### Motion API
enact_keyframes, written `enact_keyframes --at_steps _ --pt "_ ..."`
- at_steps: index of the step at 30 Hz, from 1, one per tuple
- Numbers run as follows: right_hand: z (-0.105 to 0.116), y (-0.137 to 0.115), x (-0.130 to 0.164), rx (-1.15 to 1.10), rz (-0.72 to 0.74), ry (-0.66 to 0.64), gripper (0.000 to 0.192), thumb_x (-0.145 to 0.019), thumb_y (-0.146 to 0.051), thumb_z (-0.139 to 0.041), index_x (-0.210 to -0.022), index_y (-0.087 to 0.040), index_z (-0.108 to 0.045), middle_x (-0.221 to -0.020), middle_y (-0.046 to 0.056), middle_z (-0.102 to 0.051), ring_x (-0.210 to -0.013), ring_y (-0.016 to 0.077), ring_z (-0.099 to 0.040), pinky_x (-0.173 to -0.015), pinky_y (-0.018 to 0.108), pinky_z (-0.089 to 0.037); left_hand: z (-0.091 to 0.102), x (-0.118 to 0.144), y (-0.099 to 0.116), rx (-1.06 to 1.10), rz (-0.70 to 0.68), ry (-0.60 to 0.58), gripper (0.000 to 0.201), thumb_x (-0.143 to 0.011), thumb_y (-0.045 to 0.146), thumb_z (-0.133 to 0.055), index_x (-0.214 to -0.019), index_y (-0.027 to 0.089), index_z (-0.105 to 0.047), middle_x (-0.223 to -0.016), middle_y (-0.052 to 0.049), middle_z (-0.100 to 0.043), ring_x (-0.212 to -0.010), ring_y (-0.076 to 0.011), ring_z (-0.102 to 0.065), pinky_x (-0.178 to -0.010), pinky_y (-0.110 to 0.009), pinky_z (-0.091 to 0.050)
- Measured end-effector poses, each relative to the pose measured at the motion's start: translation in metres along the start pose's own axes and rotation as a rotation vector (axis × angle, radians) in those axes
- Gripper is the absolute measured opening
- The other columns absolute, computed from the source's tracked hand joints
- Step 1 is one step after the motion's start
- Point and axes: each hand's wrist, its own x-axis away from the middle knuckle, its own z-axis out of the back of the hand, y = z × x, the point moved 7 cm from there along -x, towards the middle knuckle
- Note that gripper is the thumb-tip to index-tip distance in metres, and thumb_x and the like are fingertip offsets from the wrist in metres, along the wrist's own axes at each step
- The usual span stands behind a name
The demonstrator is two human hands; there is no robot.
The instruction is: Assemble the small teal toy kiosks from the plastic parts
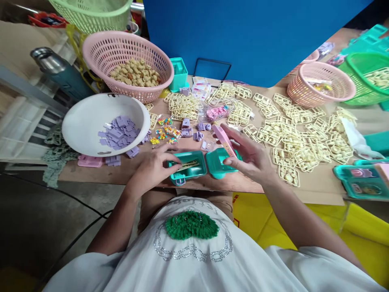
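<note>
Left hand (154, 166) gripping teal case (188, 167), right hand (247, 156) pinching pink piece (224, 140) — white bowl (91, 121), cream sprues (291, 138) alongside.

White short-sleeved shirt (194, 259) — green sequinned heart (192, 224), silver rhinestone outline — bare forearms.
</note>
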Motion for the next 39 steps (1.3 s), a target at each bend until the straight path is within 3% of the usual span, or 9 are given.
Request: enact_keyframes --at_steps 3,6,10,15,20,22,28,32,39 --pt "0.0 0.0 0.001 0.013 -0.001 0.005 0.086 -0.087 -0.067 -0.082 -0.163 -0.037 -0.053 -0.165 0.008 -0.056 -0.151 0.0391 -0.055 -0.126 0.061 -0.046 -0.001 -0.003 0.003 -0.074 -0.001 -0.032 0.009 -0.09 0.023 -0.077 -0.092 0.025 -0.086 -0.135 -0.008 -0.077 -0.123 -0.0295 -0.076 -0.11 -0.045 -0.06" --pt "-0.001 -0.002 0.001 0.032 0.008 0.004 0.085 -0.088 -0.067 -0.081 -0.162 -0.037 -0.054 -0.163 0.008 -0.059 -0.149 0.0392 -0.057 -0.125 0.06 -0.048 -0.005 -0.007 0.008 -0.191 0.015 -0.051 0.012 -0.09 0.019 -0.074 -0.089 0.023 -0.084 -0.12 -0.006 -0.082 -0.106 -0.027 -0.08 -0.097 -0.04 -0.064" --pt "-0.001 -0.002 0.002 0.056 -0.011 0.004 0.087 -0.087 -0.07 -0.08 -0.163 -0.036 -0.052 -0.163 0.009 -0.059 -0.149 0.0398 -0.057 -0.123 0.058 -0.05 -0.006 -0.008 0.015 -0.351 0.0 0.045 0.016 -0.089 0.013 -0.069 -0.084 0.023 -0.08 -0.104 -0.005 -0.084 -0.09 -0.0245 -0.08 -0.082 -0.034 -0.064" --pt "0.0 0.0 0.003 0.057 -0.009 0.005 0.088 -0.087 -0.07 -0.079 -0.164 -0.036 -0.052 -0.162 0.008 -0.059 -0.148 0.0402 -0.058 -0.123 0.058 -0.05 0.0 -0.004 0.022 -0.259 -0.093 0.173 0.016 -0.094 0.014 -0.065 -0.089 0.021 -0.079 -0.109 -0.007 -0.084 -0.098 -0.024 -0.081 -0.091 -0.036 -0.065" --pt "0.004 0.0 0.002 0.057 -0.001 0.024 0.089 -0.085 -0.071 -0.08 -0.163 -0.035 -0.054 -0.159 0.009 -0.062 -0.144 0.0418 -0.061 -0.119 0.058 -0.054 0.01 -0.003 0.022 -0.163 -0.121 0.21 0.014 -0.096 0.018 -0.065 -0.091 0.021 -0.078 -0.113 -0.006 -0.084 -0.103 -0.0223 -0.081 -0.097 -0.035 -0.065" --pt "0.005 -0.001 0.002 0.054 -0.001 0.033 0.089 -0.085 -0.071 -0.081 -0.162 -0.035 -0.055 -0.16 0.009 -0.062 -0.145 0.0424 -0.06 -0.119 0.058 -0.054 0.01 -0.003 0.02 -0.181 -0.106 0.183 0.015 -0.096 0.018 -0.065 -0.09 0.021 -0.078 -0.117 -0.007 -0.083 -0.106 -0.0233 -0.081 -0.098 -0.036 -0.065" --pt "0.006 -0.002 0.005 0.033 -0.016 0.049 0.092 -0.084 -0.076 -0.079 -0.162 -0.033 -0.056 -0.162 0.009 -0.06 -0.152 0.0427 -0.053 -0.123 0.058 -0.05 -0.007 -0.009 0.013 -0.356 -0.065 -0.106 0.013 -0.089 0.025 -0.08 -0.101 0.021 -0.083 -0.141 -0.012 -0.076 -0.125 -0.0331 -0.075 -0.106 -0.047 -0.064" --pt "0.006 -0.001 0.008 0.015 -0.004 0.055 0.09 -0.084 -0.073 -0.08 -0.162 -0.034 -0.055 -0.164 0.008 -0.058 -0.152 0.0417 -0.053 -0.126 0.059 -0.047 -0.015 -0.018 0.012 -0.474 -0.045 -0.198 0.008 -0.086 0.018 -0.079 -0.09 0.022 -0.085 -0.139 -0.011 -0.077 -0.124 -0.0359 -0.075 -0.11 -0.052 -0.061" --pt "0.015 -0.004 0.015 0.03 0.072 0.083 0.09 -0.085 -0.067 -0.083 -0.163 -0.031 -0.054 -0.162 0.012 -0.06 -0.143 0.0406 -0.061 -0.12 0.056 -0.053 0.005 -0.018 0.028 -0.236 -0.103 -0.001 0.013 -0.094 0.022 -0.069 -0.094 0.02 -0.082 -0.13 -0.01 -0.081 -0.115 -0.0278 -0.079 -0.106 -0.044 -0.063"
